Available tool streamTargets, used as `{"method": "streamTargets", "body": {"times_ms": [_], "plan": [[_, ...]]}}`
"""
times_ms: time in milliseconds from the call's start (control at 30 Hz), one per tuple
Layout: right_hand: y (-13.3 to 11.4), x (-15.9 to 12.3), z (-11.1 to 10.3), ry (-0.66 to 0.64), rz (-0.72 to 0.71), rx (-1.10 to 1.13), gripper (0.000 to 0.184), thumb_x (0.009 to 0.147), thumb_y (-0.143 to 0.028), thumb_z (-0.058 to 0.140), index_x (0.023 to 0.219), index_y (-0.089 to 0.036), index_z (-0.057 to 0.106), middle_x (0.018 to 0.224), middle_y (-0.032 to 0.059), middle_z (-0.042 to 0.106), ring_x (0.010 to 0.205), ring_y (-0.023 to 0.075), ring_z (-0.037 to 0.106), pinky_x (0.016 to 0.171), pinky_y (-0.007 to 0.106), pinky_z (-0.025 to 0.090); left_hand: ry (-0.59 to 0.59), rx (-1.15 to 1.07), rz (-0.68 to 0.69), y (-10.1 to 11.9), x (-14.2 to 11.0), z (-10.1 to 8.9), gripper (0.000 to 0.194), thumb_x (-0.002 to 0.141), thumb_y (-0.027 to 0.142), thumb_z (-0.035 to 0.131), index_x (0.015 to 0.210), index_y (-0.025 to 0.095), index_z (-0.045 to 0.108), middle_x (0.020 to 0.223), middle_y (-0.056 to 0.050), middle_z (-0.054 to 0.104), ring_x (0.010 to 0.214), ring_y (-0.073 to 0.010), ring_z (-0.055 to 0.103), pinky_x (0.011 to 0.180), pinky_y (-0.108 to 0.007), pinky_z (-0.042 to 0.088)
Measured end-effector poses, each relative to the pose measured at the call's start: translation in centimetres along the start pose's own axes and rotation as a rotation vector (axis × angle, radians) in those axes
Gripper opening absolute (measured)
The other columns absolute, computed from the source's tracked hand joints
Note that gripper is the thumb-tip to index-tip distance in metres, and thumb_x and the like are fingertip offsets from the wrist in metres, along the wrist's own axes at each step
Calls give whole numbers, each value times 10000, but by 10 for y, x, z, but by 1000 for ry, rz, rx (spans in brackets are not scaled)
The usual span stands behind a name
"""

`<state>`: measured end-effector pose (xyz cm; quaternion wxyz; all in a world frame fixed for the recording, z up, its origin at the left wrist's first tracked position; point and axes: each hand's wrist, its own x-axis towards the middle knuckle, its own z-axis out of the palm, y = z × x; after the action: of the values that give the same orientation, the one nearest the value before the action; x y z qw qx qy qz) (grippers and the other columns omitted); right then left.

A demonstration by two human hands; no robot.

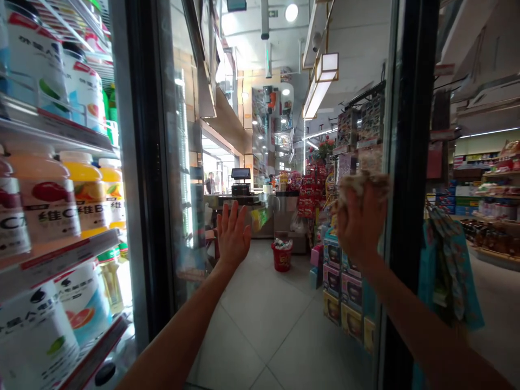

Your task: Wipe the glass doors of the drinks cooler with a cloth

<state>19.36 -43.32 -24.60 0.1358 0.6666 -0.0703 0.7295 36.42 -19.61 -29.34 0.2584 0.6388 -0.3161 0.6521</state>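
A black-framed glass door (409, 162) stands open in front of me, and the shop shows through its pane. My left hand (234, 235) is raised with its fingers stretched and spread, the palm toward the glass and apparently resting on it. In my right hand (363, 230) is a crumpled light cloth (364, 181), pressed against the pane near the right side of the frame. That hand and the cloth are slightly blurred, and the fingers lie over the cloth's lower part.
Lit cooler shelves with drink bottles (44, 189) stand close on the left. Beyond the glass are a red bucket (282, 255) on the tiled floor (260, 319), stacked boxes (343, 287) and a checkout screen (241, 173). Blue bags (457, 265) hang at right.
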Motion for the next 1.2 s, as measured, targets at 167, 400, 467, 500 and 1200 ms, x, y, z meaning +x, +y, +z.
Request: {"method": "streamTargets", "body": {"times_ms": [167, 400, 467, 500, 1200], "plan": [[-83, -57, 11, -227, -377, 164, 483, 833, -237, 453, 1316, -228, 422, 1393, 67, 412, 1316, 242, 302, 1085, 438, 233, 7, -15, 18, 2, 1, -1, 514, 878, 253, 379, 1381, 181, 300, 1452, -101, 274, 1374, -237, 138, 1106, -468, 152], [-39, -14, 11, -99, -100, 83, 470, 849, -254, 418, 1319, -229, 415, 1449, 100, 310, 1334, 274, 267, 1061, 518, 219, -1, -39, -3, -2, -2, 0, 492, 878, 269, 372, 1362, 183, 339, 1447, -97, 288, 1374, -230, 143, 1112, -458, 143], [-32, 8, 14, -28, 10, 58, 471, 849, -254, 410, 1317, -201, 418, 1465, 116, 266, 1346, 295, 233, 1055, 543, 220, -2, -50, -12, -1, -1, -1, 484, 876, 270, 378, 1351, 175, 355, 1442, -105, 298, 1374, -233, 143, 1112, -463, 138], [-36, 12, 16, -24, 7, 65, 471, 848, -250, 409, 1315, -190, 421, 1466, 119, 263, 1349, 298, 223, 1057, 543, 222, 3, -61, -24, 2, 0, -1, 479, 875, 267, 384, 1344, 174, 363, 1439, -110, 303, 1374, -235, 144, 1112, -468, 134], [-26, -60, -1, -158, -168, 97, 455, 816, -248, 460, 1265, -180, 431, 1422, 145, 353, 1354, 262, 239, 1064, 524, 172, 71, -130, -116, 118, -13, 20, 510, 873, 293, 398, 1322, 60, 335, 1457, -197, 209, 1381, -258, 73, 1100, -474, 196]]}}
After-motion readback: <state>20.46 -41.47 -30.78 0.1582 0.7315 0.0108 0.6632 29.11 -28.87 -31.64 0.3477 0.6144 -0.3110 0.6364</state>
